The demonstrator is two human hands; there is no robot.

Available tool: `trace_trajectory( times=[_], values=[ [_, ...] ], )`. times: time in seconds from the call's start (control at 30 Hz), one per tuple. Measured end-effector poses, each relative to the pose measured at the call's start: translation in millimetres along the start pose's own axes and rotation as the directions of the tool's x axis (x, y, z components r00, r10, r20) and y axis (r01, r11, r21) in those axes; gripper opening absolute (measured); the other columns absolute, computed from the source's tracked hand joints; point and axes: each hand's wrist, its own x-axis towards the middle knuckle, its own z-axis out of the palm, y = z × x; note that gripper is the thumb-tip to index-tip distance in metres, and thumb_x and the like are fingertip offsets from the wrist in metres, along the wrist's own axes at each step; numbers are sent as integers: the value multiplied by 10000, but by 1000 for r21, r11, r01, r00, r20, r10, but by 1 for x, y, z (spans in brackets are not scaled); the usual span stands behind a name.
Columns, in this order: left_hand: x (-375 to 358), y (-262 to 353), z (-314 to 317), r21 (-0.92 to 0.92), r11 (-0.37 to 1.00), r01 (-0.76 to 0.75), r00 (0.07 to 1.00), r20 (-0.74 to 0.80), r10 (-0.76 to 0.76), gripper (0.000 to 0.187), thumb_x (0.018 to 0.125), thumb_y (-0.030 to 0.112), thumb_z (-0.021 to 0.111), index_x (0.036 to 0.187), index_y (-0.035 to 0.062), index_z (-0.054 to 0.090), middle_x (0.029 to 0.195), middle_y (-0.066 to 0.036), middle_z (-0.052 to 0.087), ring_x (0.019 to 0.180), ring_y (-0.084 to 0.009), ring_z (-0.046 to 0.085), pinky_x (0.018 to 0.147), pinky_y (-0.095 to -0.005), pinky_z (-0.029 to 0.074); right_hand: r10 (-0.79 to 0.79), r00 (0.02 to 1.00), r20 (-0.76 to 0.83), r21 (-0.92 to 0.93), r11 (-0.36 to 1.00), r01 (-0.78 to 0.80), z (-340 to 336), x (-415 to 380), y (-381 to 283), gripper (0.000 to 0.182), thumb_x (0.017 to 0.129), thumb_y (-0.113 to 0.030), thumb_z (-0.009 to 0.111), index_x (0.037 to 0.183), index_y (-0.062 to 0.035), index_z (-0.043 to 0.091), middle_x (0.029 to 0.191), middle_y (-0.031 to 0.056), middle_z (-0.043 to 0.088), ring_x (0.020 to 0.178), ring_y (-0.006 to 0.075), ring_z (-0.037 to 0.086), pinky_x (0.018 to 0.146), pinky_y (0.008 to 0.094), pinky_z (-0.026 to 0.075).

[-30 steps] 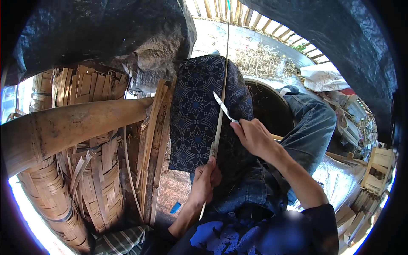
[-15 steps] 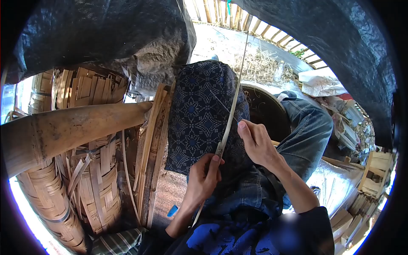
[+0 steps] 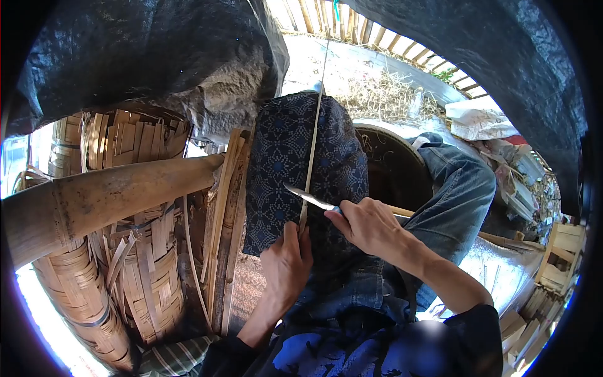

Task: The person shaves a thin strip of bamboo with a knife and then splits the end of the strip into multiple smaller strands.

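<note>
A: What stands at your far left?

B: Woven baskets point(image 3: 75, 301), with a thick bamboo pole point(image 3: 125, 195) running in front of them toward some wood slats point(image 3: 220, 251).

A: And your left hand point(image 3: 286, 261)?

B: It sits to the right of the slats, at the near edge of the patterned cloth point(image 3: 279, 163). Its fingers are closed round the near part of a thin, pale strip point(image 3: 312, 154). Whether any strip sticks out below the grip, you can't tell from this angle.

A: Where does the strip go from there?

B: Away from you, along above the cloth and out past its far edge.

A: What crosses it?

B: Your knife point(image 3: 317, 202), just ahead of your left fingers, its tip pointing left. Whether the edge bites or only rests there doesn't show.

A: Your right hand point(image 3: 367, 226)?

B: Just right of the strip, wrapped round the knife's handle, with the thumb toward the blade. Beyond it come a dark tub point(image 3: 396, 166) and the bent knee of your jeans point(image 3: 461, 182).

A: Which step do you seem to be on?

B: Probably shaving the strip lengthwise, with the blade at the near end of a stroke.

A: What does your next move call for?

B: A firm left grip, a shallow blade angle, and light, even pressure directed away from your left fingers.
</note>
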Motion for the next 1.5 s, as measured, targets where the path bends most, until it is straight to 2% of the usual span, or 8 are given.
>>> trace_trajectory(
  times=[0.37, 0.5, 0.53, 0.63, 0.77, 0.93, 1.17, 1.5],
  values=[
    [-14, 14, 6, -9, 999, 44, 999, -17, -44, 145, 868, 96, 602, 801, 47, 483, 530, -147, 546, 474, -341, 578, 405, -400, 406, 101, 987, -123, -42, 993, -107, 5, 46, 23, 427, 949, -304, 506, 622, -31, 519, 460, 150, 517, 401, 323, 547, 374, 401, 433],
    [-35, 16, 7, -113, 991, 77, 996, -26, -81, 164, 861, 110, 617, 773, 37, 499, 519, -136, 543, 444, -300, 578, 393, -366, 389, 209, 972, 111, -195, 963, -185, 4, 97, 94, 427, 1016, -302, 287, 908, 30, 532, 544, 56, 436, 341, 72, 275, 259, 189, 219],
    [-39, 15, 7, -110, 991, 73, 997, -30, -77, 164, 861, 110, 617, 773, 37, 499, 519, -136, 543, 444, -300, 578, 393, -366, 389, 436, 866, 245, -17, 895, -446, -22, 105, 85, 437, 1024, -295, 257, 856, 8, 523, 525, 33, 414, 339, 60, 266, 261, 195, 215],
    [-40, 16, 3, -252, 962, 104, 991, -50, -120, 179, 874, 159, 618, 779, 38, 528, 476, -79, 515, 383, -235, 534, 367, -368, 368, 401, 913, -80, 236, 897, -373, -30, 103, 103, 517, 1021, -363, 262, 700, -27, 488, 491, 8, 355, 363, 102, 233, 313, 263, 213],
    [-19, 11, -15, -577, 652, 492, 862, 214, -461, 337, 930, 274, 563, 759, -15, 592, 512, -16, 498, 449, -68, 428, 408, -261, 293, 283, 845, -454, 183, 958, -223, -19, 58, 102, 565, 1011, -390, 311, 634, 24, 390, 500, 88, 288, 449, 164, 236, 450, 370, 262],
    [-9, 5, -14, -698, 420, 580, 806, 417, -419, 455, 955, 363, 502, 717, -14, 594, 551, -16, 512, 434, -64, 455, 406, -208, 337, 254, 925, -283, 452, 886, -105, -25, 20, 42, 483, 1002, -337, 365, 685, 24, 411, 505, 129, 302, 435, 194, 268, 431, 381, 272],
    [-4, 3, -8, -647, 451, 615, 783, 434, -446, 461, 945, 376, 517, 715, -16, 593, 548, -32, 526, 415, -92, 492, 391, -224, 399, -25, 998, -50, 251, 967, 37, 4, -9, 24, 416, 946, -320, 515, 668, -11, 489, 447, 149, 439, 384, 307, 495, 400, 400, 358],
    [-9, 4, 4, -620, 542, 568, 815, 330, -477, 373, 903, 285, 615, 718, -38, 633, 554, -57, 574, 456, -87, 536, 424, -213, 415, 12, 992, 124, 65, 998, -20, 9, -14, 7, 452, 923, -370, 540, 619, -37, 500, 433, 126, 497, 368, 291, 522, 370, 386, 406]
  ],
)
